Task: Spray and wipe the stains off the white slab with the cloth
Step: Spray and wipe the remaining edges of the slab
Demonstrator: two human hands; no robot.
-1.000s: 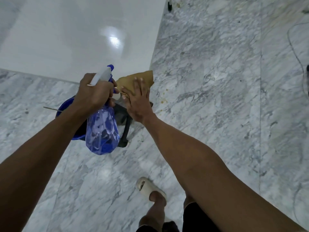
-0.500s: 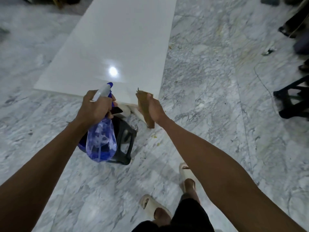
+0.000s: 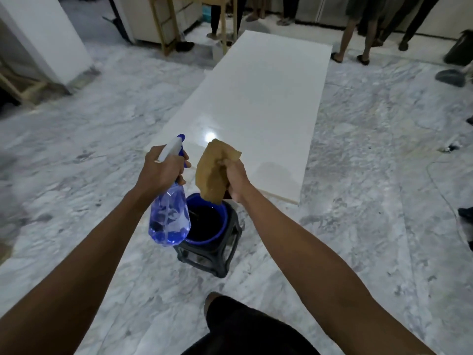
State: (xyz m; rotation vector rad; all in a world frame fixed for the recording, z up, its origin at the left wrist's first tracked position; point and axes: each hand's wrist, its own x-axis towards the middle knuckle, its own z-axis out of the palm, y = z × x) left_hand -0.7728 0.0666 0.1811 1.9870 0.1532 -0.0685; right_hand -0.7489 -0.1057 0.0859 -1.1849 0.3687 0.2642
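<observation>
Marble floor (image 3: 358, 162) (white slab (image 3: 256, 103) atop)

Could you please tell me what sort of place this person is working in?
Probably a stone workshop or showroom: a large white slab lies on a veined marble floor, another pale slab leans at the left, and wooden frames stand behind.

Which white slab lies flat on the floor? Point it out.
The long white slab straight ahead, beyond the cloth, lies flat on the floor; the other white slab, far left, leans tilted.
</observation>
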